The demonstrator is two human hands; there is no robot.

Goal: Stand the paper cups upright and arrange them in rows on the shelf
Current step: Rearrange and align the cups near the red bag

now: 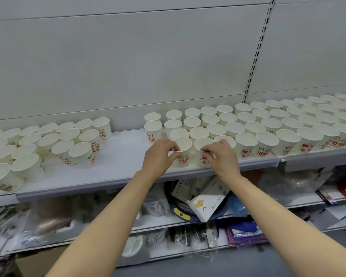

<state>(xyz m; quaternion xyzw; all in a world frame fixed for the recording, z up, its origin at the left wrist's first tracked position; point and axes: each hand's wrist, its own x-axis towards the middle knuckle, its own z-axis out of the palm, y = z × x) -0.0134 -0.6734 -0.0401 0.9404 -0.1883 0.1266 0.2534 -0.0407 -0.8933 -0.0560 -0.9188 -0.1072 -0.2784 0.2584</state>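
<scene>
Left hand [160, 154]: at 9 o'clock of its cup [182, 151], fingers curled, pinching the rim and wall.
Right hand [221, 156]: at 3 o'clock of a second cup [203, 151], fingers pinching its near rim.
Cups' place: upright, front edge of the shelf [118, 156], at the left end of the rows [268, 124].
Loose group [48, 140]: well apart, toward 9 o'clock.
Technique: likely best to slide both cups level with the front row, rims touching neighbours, gripping lightly so the paper does not dent.

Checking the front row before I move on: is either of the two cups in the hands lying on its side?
No. Both the left hand cup and right hand cup stand upright, mouths up.
</scene>
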